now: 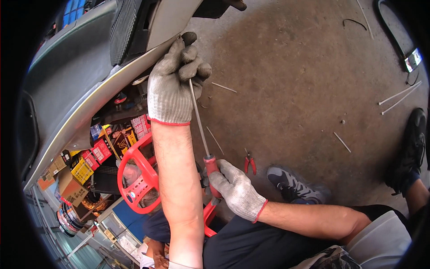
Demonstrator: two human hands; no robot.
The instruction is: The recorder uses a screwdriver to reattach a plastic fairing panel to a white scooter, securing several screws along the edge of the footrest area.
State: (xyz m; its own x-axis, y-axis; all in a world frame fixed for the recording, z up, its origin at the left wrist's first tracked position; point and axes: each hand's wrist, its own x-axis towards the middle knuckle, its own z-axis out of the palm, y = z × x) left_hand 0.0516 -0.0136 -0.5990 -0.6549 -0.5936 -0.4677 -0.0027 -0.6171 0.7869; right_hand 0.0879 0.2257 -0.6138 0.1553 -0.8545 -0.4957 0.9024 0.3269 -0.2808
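The grey curved plastic body panel of a vehicle [85, 85] is seen overhead, its pale lower edge running just beside the fingertips of the left hand [172, 83]. That hand, in a grey knitted work glove with a red cuff, is raised on a straight, upright forearm, and its fingers are curled shut around the upper end of the long thin steel shaft of a red-handled screwdriver [199, 119]; the tip appears to be steadied there against the panel edge, though the contact itself is hidden by the knuckles. The shaft slants down from those fingers to the right hand [235, 188], likewise gloved, whose fingers are wrapped tight on the red handle, seemingly so that force can be applied from below. A small pair of red-handled pliers [250, 163] lies on the brown concrete floor [304, 71], just beyond the right fingers.
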